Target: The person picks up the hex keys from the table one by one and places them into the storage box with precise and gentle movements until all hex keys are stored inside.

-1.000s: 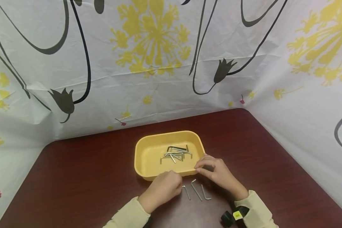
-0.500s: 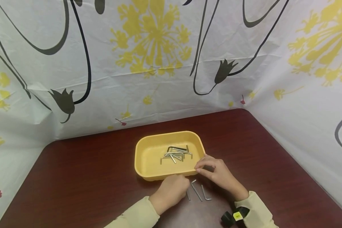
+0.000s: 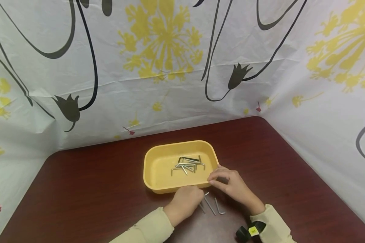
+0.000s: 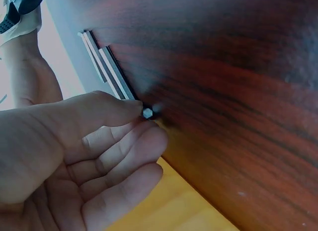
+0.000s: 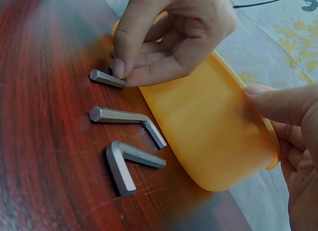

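Note:
My left hand (image 3: 185,204) is in front of the yellow tray (image 3: 156,168), pinching a small hex key (image 5: 108,79) between thumb and fingertips. In the left wrist view, the hexagonal end of this hex key (image 4: 148,113) shows at the thumb tip. The hand covers part of it in the head view. My right hand (image 3: 234,187) grips the tray's near right corner, its thumb against the outside of the wall in the right wrist view. Two more hex keys lie on the table between my hands: a long one (image 5: 119,115) and a bent one (image 5: 119,166) beside it.
Several hex keys (image 3: 187,165), most silver and one dark, lie in a loose pile inside the tray. The dark red table (image 3: 94,189) reaches back to a white patterned cloth (image 3: 182,111) that hangs behind and along the sides.
My left hand has moved right, onto the leftmost hex key, and now pinches it; that key has shifted slightly right. The right hand and the tray have stayed in place.

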The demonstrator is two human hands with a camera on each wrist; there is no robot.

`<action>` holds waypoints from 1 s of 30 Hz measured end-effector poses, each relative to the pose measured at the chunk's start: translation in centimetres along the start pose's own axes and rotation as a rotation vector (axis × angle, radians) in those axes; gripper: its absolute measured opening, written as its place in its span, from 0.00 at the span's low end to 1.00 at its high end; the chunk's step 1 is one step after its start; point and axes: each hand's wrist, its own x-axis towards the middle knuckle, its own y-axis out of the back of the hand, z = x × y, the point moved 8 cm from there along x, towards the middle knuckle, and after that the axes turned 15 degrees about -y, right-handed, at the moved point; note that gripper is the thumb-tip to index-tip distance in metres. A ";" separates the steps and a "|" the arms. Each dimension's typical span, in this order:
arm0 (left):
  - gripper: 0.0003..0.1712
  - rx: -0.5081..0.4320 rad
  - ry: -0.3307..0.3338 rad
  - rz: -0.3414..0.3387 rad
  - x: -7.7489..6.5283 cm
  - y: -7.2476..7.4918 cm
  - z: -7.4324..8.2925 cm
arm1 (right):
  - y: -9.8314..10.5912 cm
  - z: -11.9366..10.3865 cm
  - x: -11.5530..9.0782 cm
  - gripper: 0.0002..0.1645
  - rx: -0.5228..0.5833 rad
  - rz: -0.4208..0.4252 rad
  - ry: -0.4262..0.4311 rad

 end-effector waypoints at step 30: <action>0.15 -0.311 0.049 0.040 -1.0 2.6 -1.8 | -0.6 2.8 -0.1 0.13 0.002 0.014 0.017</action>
